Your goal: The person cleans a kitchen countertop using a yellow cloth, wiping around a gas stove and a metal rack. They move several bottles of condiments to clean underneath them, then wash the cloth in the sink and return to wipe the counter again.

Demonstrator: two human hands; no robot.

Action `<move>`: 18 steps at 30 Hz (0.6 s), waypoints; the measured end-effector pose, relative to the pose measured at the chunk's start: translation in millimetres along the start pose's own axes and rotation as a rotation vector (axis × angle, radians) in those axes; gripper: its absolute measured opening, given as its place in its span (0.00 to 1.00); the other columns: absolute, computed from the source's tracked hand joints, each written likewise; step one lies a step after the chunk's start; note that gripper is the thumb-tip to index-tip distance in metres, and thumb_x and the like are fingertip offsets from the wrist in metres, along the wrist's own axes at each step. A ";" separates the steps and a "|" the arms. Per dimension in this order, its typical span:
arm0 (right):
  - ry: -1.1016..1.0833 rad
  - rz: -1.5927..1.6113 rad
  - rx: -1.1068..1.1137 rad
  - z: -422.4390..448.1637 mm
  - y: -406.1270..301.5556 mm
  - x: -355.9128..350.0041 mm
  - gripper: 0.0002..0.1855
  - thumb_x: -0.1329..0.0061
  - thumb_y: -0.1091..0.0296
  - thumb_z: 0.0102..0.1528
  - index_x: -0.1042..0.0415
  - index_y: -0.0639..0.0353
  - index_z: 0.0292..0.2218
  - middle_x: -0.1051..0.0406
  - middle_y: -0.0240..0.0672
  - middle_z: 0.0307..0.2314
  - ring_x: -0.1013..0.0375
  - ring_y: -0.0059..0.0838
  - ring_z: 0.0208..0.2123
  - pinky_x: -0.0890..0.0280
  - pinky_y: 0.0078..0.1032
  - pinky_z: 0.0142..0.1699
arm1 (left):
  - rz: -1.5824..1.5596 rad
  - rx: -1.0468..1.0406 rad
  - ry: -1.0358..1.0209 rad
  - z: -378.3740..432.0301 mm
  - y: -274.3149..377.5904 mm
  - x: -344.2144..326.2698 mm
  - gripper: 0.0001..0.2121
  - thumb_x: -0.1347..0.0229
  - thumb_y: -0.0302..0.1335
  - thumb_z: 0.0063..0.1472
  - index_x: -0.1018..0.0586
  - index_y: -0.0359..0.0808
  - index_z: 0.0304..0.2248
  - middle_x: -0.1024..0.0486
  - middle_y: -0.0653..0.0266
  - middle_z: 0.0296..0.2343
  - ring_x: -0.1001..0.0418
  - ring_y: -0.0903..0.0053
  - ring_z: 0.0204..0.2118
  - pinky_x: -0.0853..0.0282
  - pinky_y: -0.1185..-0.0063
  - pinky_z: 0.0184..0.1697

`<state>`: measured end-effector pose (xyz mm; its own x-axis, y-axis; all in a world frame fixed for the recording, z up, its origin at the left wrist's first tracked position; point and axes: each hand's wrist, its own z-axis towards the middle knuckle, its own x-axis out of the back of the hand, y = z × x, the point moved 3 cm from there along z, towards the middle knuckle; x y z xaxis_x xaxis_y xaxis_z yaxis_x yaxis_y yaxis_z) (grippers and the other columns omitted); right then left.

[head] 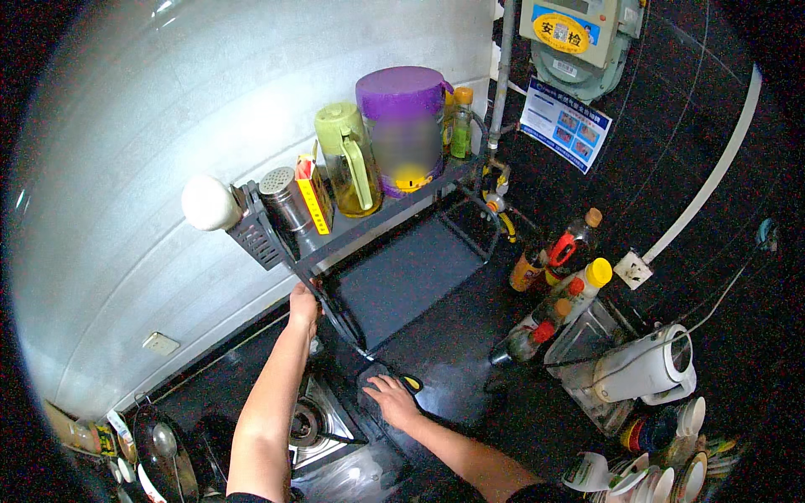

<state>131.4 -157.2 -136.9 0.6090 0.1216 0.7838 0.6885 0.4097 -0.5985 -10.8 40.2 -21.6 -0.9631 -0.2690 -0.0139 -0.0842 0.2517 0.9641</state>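
A two-tier dark metal countertop rack (pixel 412 280) stands before me, its lower shelf bare. At the rack's near left upright, my left hand (pixel 304 309) is closed around the frame, with its fingertips partly hidden. My right hand (pixel 393 399) lies palm down, fingers apart, on a dark grey holder (pixel 366 379) by the rack's front corner. Beside its fingers shows a yellow-and-black scissor handle (pixel 412 382). On the upper shelf are a steel shaker (pixel 286 198), a small carton (pixel 314 195), a green-lidded oil jug (pixel 349 160) and a purple-lidded container (pixel 402 132).
A gas burner (pixel 308 424) lies below my forearms. Rightward stand several bottles (pixel 541 330), a clear bin (pixel 585 364), a white appliance (pixel 641 368) with a cord, and stacked bowls (pixel 660 484). A wok (pixel 165 453) with a ladle is at lower left. A gas meter (pixel 582 44) hangs above.
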 end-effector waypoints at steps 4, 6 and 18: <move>0.005 0.018 0.007 3.3 -0.3 -3.6 0.22 0.60 0.78 0.41 0.34 0.56 0.41 0.42 0.37 0.45 0.47 0.39 0.48 0.49 0.31 0.51 | 0.081 -0.075 -0.041 -14.3 7.7 -3.3 0.10 0.62 0.32 0.60 0.33 0.37 0.26 0.37 0.71 0.16 0.41 0.83 0.13 0.45 0.84 0.12; 0.010 0.030 0.000 5.6 -1.9 -3.8 0.22 0.59 0.78 0.41 0.34 0.55 0.41 0.42 0.36 0.44 0.47 0.38 0.48 0.48 0.31 0.51 | 0.081 -0.069 -0.028 -18.9 3.6 -2.8 0.10 0.62 0.33 0.60 0.34 0.37 0.25 0.36 0.70 0.17 0.41 0.83 0.14 0.43 0.83 0.15; 0.081 -0.163 -0.181 9.1 17.6 17.6 0.20 0.58 0.75 0.41 0.31 0.49 0.39 0.39 0.31 0.41 0.42 0.37 0.42 0.44 0.31 0.44 | 0.069 -0.047 -0.146 20.7 -11.7 7.0 0.06 0.61 0.30 0.58 0.34 0.38 0.29 0.34 0.70 0.18 0.38 0.82 0.19 0.44 0.82 0.18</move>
<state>150.7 -139.6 -132.2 0.5084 -0.0089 0.8611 0.8352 0.2485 -0.4906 -21.8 54.7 -38.5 -0.9934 -0.1135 0.0175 -0.0080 0.2205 0.9753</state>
